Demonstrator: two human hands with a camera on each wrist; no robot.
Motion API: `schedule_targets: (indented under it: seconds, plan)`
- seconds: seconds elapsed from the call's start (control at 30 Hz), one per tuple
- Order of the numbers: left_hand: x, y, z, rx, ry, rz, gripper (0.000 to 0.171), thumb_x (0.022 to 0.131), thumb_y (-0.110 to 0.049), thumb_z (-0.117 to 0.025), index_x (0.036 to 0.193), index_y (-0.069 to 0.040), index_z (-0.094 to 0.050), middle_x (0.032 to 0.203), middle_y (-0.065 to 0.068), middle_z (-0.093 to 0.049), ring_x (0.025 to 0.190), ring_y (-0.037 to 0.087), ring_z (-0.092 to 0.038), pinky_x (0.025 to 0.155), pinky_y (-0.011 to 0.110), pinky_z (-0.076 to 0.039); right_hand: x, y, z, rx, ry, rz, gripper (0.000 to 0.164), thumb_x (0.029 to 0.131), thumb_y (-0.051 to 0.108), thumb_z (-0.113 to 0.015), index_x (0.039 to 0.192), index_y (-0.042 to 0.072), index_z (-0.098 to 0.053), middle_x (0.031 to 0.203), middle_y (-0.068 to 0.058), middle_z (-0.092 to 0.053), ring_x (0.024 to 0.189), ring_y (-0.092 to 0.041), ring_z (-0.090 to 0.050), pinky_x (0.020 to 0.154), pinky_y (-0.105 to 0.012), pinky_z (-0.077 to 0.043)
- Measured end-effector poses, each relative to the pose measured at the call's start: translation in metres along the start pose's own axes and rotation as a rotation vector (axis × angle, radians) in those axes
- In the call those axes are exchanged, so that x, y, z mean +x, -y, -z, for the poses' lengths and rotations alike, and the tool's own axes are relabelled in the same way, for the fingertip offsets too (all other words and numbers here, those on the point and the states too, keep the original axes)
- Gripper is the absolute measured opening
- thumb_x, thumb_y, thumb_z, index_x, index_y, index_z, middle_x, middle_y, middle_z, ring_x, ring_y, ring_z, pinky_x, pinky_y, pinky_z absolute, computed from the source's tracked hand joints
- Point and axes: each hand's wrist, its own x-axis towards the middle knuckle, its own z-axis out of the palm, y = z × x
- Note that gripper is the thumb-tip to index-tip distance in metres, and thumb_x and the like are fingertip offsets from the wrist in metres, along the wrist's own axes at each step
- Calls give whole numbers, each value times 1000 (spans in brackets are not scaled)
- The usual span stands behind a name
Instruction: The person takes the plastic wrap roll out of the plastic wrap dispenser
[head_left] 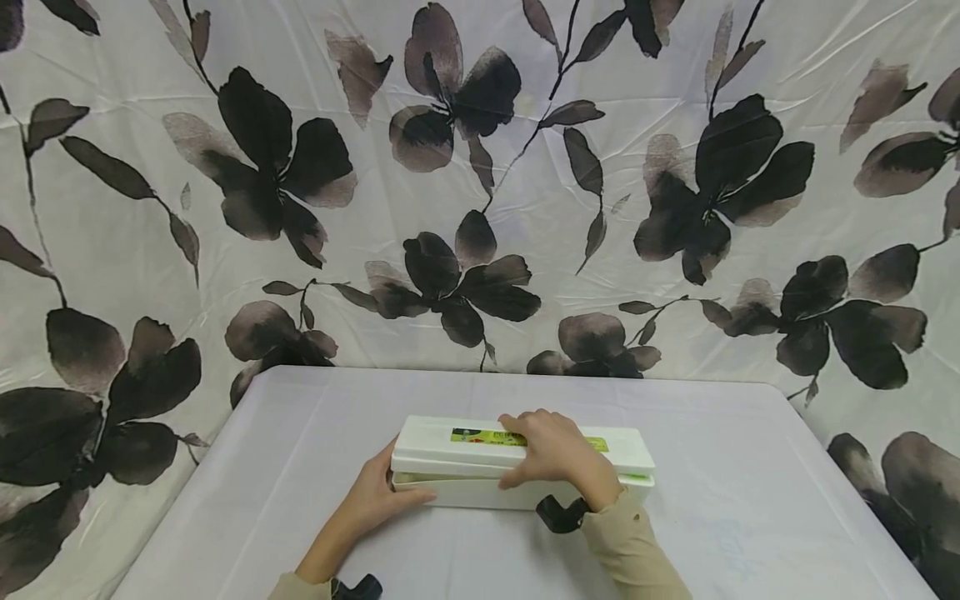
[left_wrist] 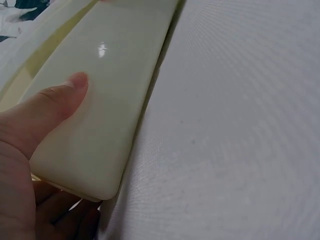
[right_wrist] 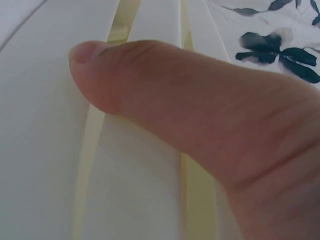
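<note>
A long white plastic box (head_left: 472, 497) lies lengthwise on the table, its white lid (head_left: 427, 450) bearing a yellow-green label (head_left: 480, 436). Between lid and base a narrow gap shows along the front. My left hand (head_left: 371, 493) grips the box's left end; in the left wrist view the thumb (left_wrist: 55, 102) presses the front wall while the fingers bend around the end. Over the middle of the lid, my right hand (head_left: 553, 450) holds it from above, fingers on top and thumb down at the front. In the right wrist view that thumb (right_wrist: 165, 85) crosses the gap. What lies inside the box is hidden.
A white cloth covers the table (head_left: 750, 500), whose rounded back edge runs behind the box. Beyond it hangs a floral curtain (head_left: 570, 208). Black wrist mounts (head_left: 561, 514) sit at both wrists.
</note>
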Motion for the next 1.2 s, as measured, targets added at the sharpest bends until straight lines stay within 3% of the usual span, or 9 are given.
schedule_targets:
  seconds: [0.23,0.47,0.7,0.87,1.2]
  plan:
    - [0,2,0,14,1,-19,101,66,-30,-94,150,-10,-40,132,3,-60,118,17,-57,101,33,-45,2,-6,7,106,90,-46,78,66,48,-85,135,19,-62,101,2,-67,84,-13,-55,66,-36,-46]
    - [0,3,-1,28,-10,-17,104,64,-32,-95,150,-10,-40,133,1,-60,121,19,-56,103,31,-44,4,-6,11,84,97,-16,75,64,49,-86,130,20,-64,93,5,-64,79,-11,-54,63,-34,-45]
    - [0,-1,-2,51,-19,-25,98,65,-27,-95,146,-8,-44,132,3,-61,121,20,-57,103,37,-44,8,-5,15,43,70,-2,78,63,48,-87,131,17,-64,95,3,-66,77,-11,-53,64,-34,-45]
    - [-1,2,-4,76,-18,-19,93,65,-35,-94,142,-12,-48,131,0,-60,123,22,-56,105,44,-43,7,-4,19,29,37,-5,80,62,46,-86,134,17,-63,101,0,-69,78,-11,-55,65,-34,-45]
    - [-1,0,-3,92,-34,0,104,65,-38,-93,151,-13,-39,143,8,-53,130,30,-51,108,54,-36,0,-3,36,4,-31,-26,83,62,42,-81,137,15,-61,106,-3,-68,86,-18,-57,67,-37,-47]
